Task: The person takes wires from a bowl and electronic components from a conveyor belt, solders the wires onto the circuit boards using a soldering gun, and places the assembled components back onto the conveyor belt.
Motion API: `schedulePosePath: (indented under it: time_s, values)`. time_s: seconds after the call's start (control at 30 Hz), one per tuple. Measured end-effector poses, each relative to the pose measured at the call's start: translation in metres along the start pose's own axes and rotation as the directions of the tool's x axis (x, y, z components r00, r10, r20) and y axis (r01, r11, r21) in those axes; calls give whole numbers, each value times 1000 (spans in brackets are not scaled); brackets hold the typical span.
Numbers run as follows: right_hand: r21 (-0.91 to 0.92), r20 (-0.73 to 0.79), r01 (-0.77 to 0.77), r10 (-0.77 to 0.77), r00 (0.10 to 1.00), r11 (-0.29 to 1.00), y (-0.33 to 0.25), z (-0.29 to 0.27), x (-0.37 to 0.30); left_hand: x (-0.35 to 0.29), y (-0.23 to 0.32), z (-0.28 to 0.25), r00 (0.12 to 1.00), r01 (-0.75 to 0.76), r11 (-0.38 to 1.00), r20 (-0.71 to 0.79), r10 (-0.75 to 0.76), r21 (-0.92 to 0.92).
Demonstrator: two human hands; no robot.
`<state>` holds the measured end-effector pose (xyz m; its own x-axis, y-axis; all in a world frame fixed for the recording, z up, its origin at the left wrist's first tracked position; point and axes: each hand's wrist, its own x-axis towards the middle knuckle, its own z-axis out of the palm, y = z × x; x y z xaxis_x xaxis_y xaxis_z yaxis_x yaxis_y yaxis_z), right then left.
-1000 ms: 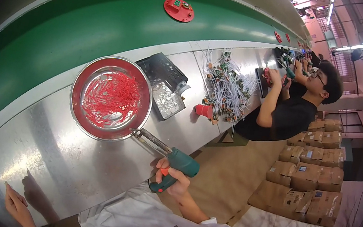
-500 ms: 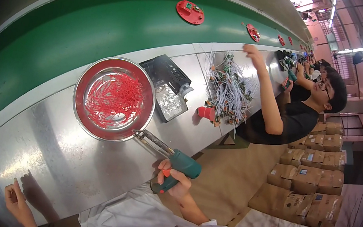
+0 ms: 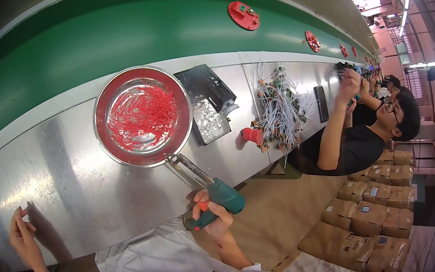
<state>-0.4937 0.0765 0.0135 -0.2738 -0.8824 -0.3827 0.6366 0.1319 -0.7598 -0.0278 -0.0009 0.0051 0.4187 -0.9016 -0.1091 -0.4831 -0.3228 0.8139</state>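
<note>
Gun [image 3: 226,196], green, is in the head view with the right hand [image 3: 218,222], whose fingers wrap its handle. Its long axis goes from this hand up and leftward, metal tip [image 3: 173,158] at the near rim of the bowl [image 3: 104,101]; contact I cannot tell. The left hand [image 3: 24,233], farther from the bowl, is partly curled near the bench [image 3: 102,214] edge; whether it holds something thin, I cannot tell.

Left hand [image 3: 24,235]: open path over the bare steel bench [image 3: 106,192] to the metal bowl [image 3: 103,109].
Bowl's right side: soldering gun [image 3: 228,196] at the rim, black tray [image 3: 203,85] close by.
Tray to wire bundle [image 3: 284,112]: narrow gap, red spool [image 3: 253,136] at its near end.
Green conveyor belt [image 3: 132,26]: free stretch left of at least 4 red discs [image 3: 244,15].
</note>
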Motion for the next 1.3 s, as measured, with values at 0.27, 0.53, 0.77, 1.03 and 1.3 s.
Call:
schedulePosePath:
  time_s: [0.27, 0.53, 0.77, 1.03, 1.3]
  values:
    - [-13, -38, 51, -51, 998, 999, -4, -4, -2, -5, 21, -5, 983, -64, 969, -153, 103, 238]
    - [44, -9, 58, -58, 998, 997, -4, -4, 1, -24, 53, -12, 988, -23, 872, -120, 94, 490]
    - [49, 0, 86, -86, 996, 995, -1, -6, 1, -24, 83, 0, 980, -6, 739, -141, 137, 673]
    - [129, -29, 138, -135, 990, 982, -3, -5, 3, -9, 185, 101, 576, -798, 593, 422, 700, 107]
    - [287, -41, 155, -149, 988, 945, 4, -5, 1, 21, 249, 259, 295, -921, 389, 584, 756, -38]
